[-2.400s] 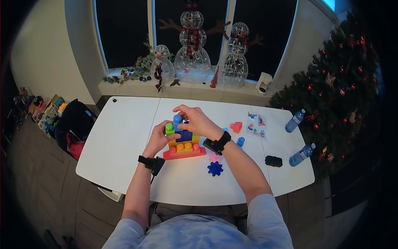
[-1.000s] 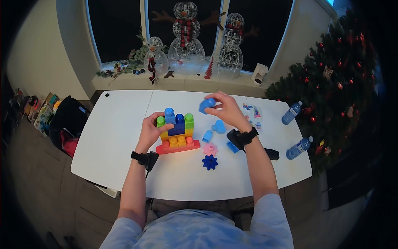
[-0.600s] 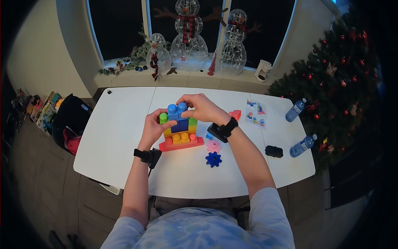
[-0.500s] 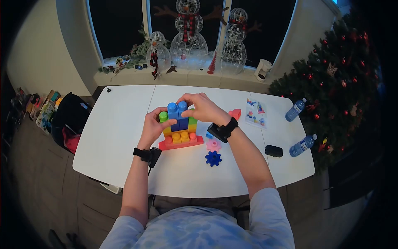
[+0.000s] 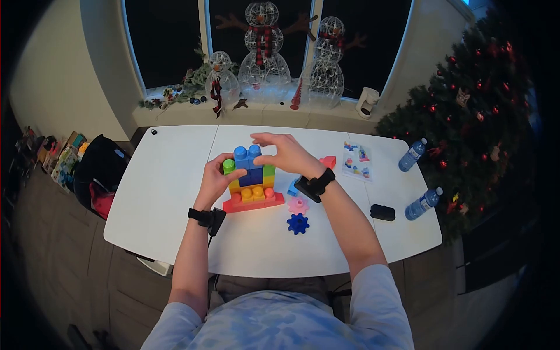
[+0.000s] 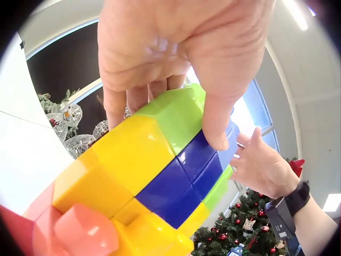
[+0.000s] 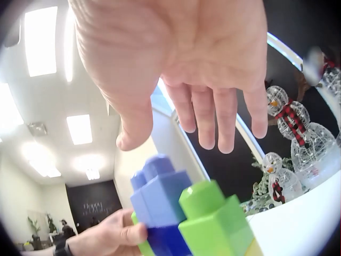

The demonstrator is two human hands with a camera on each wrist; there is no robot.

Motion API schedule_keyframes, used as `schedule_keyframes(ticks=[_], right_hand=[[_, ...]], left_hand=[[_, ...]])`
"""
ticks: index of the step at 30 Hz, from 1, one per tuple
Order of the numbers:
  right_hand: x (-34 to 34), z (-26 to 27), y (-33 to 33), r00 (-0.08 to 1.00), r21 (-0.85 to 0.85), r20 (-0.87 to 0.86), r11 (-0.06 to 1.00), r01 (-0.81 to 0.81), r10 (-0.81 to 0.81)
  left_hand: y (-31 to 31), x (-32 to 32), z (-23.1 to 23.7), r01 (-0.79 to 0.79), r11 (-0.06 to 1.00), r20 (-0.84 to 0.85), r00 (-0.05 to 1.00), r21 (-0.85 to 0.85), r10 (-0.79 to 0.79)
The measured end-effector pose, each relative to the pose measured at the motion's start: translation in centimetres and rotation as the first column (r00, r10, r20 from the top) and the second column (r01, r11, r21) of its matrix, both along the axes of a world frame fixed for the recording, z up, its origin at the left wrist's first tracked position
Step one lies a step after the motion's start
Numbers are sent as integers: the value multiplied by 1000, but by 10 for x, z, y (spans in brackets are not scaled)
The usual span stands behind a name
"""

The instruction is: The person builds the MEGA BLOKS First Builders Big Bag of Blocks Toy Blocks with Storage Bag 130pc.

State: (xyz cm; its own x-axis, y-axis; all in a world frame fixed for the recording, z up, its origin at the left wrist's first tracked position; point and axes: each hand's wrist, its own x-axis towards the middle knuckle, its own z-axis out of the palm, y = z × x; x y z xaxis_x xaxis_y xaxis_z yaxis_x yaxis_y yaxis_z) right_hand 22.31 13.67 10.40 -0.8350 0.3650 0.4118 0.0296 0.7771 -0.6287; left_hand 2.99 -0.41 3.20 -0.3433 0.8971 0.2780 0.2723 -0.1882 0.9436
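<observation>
A structure of toy building blocks stands on the table, with a long red base (image 5: 254,204), yellow blocks, dark blue blocks (image 5: 252,177) in the middle and green ones at both sides. Two light blue blocks (image 5: 247,158) sit side by side on top. My left hand (image 5: 213,181) grips the structure's left side, thumb across the front and fingers behind the green block (image 6: 173,114). My right hand (image 5: 289,157) hovers just right of the light blue blocks. In the right wrist view its fingers (image 7: 203,117) are spread, with nothing between them, above the block tops.
A pink gear (image 5: 298,205) and a dark blue gear (image 5: 298,223) lie right of the base. Near my right wrist are a loose light blue block (image 5: 292,187) and a red block (image 5: 328,162). Further right are a picture sheet (image 5: 357,163), a black case (image 5: 382,212) and two water bottles (image 5: 412,154).
My right hand brought a second light blue block from the right and set it on top beside the first, then its fingers let go. My left hand has kept its grip.
</observation>
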Motion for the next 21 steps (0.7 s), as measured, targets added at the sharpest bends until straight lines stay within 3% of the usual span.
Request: schedule_keyframes(ticks=[2,3,5,7,9,13,15,16,17,20,21], right_hand=[[21,11,8,977,-78,-185,993,93,-106],[33,10,16,978,-75,-182,993,93,-105],[61,-2,38,930,-116,-140,938,326,-341],[88,-18,47,877,-70,191,885,460,-441],[111,-60,64,806,163,374,888,430,-459],[120,-112,67,797,302,381,878,371,-468],[107,-134,73,875,419,303,877,234,-378],[99,-142,72,852,478,308,844,245,-422],[95,-149,76,858,483,300,842,240,-417],[77,-163,97,723,458,528,866,199,-446],[77,-167,102,731,463,518,864,197,-444]], left_hand=[[-3,-3,-6,20,1000,14,1000,16,-20],[-6,-4,-9,12,999,11,1000,49,-13],[-14,-11,-16,6,996,10,1000,84,-7],[-22,-21,-27,7,999,28,1000,-43,-6],[-29,-21,-34,13,999,43,999,-46,-10],[-35,-16,-48,-3,988,56,998,-156,12],[-36,-16,-54,14,984,37,999,-175,-8],[-35,-14,-55,14,986,50,999,-166,-6],[-34,-11,-51,13,988,63,998,-155,-3],[-30,-7,-38,-17,996,58,998,-90,23],[-28,-7,-33,-19,999,63,998,-44,22]])
